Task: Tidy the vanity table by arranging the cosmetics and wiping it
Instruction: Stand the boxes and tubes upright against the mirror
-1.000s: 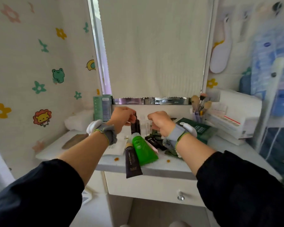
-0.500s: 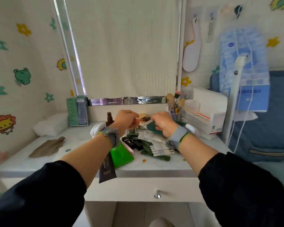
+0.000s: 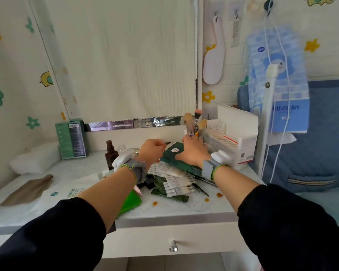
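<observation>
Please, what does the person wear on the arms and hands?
Black sleeves, pushed up the forearms. Each wrist carries a grey band edged in yellow-green with a white moulded pod on it. The left hand and right hand wear no gloves.

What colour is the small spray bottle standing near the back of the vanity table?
The spray bottle is dark brown, clearest in the head view.
</observation>
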The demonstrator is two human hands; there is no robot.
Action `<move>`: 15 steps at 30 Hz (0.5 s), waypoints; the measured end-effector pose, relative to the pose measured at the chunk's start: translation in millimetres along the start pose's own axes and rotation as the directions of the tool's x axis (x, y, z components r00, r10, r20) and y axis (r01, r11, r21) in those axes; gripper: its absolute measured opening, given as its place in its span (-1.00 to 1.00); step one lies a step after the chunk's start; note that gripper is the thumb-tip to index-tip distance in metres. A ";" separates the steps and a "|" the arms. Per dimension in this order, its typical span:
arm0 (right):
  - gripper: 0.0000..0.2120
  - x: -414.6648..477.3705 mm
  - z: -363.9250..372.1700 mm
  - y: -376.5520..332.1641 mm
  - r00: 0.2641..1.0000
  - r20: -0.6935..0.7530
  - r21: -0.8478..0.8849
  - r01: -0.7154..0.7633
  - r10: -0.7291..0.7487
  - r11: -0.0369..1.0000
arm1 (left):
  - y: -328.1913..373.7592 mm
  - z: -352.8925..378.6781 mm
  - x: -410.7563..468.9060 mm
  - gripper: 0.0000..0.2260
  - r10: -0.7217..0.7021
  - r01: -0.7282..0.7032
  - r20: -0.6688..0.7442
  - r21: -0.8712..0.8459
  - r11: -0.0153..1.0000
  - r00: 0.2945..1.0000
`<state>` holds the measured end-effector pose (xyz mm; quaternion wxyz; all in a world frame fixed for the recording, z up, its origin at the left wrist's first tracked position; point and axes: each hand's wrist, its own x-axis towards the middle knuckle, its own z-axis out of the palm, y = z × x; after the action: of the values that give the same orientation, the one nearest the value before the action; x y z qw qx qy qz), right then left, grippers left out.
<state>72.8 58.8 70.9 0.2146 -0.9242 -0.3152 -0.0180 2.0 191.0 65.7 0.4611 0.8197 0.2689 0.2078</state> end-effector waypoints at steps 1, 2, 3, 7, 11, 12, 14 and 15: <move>-0.27 2.9 0.2 1.7 1.000 0.009 -0.039 0.015 -0.014 0.999 | -1.1 1.2 3.1 -0.82 0.009 -0.009 -0.005 0.052 0.999 1.000; -0.21 6.9 0.7 3.2 0.999 0.025 -0.074 0.023 -0.021 0.997 | -1.8 2.2 6.7 -0.81 0.016 -0.015 -0.009 0.094 0.995 1.000; -0.15 10.9 1.7 4.4 0.999 0.043 -0.108 0.026 -0.022 0.994 | -2.4 2.6 9.7 -0.80 0.020 -0.018 -0.009 0.126 0.992 1.000; 0.00 23.0 6.9 6.2 0.995 0.101 -0.186 0.023 -0.004 0.982 | -5.1 4.5 20.1 -0.79 0.017 -0.018 0.009 0.209 0.978 1.000; 0.09 30.6 14.9 8.3 0.991 0.133 -0.183 -0.003 0.028 0.983 | -10.1 6.5 26.1 -0.79 0.017 -0.023 0.025 0.237 0.971 1.000; 0.09 31.0 16.5 9.1 0.990 0.138 -0.179 -0.010 0.035 0.984 | -11.5 6.9 26.9 -0.80 0.018 -0.025 0.030 0.242 0.970 0.999; 0.06 31.0 19.0 10.4 0.988 0.146 -0.163 -0.020 0.044 0.986 | -14.1 7.5 27.8 -0.80 0.021 -0.030 0.039 0.245 0.969 0.999; 0.04 30.9 19.8 10.7 0.988 0.147 -0.159 -0.023 0.046 0.987 | -15.5 7.5 27.9 -0.79 0.024 -0.033 0.040 0.239 0.970 0.999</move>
<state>101.8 77.1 54.0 0.1172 -0.9423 -0.3120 0.0306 24.0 210.5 51.2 0.3607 0.8769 0.2715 0.1653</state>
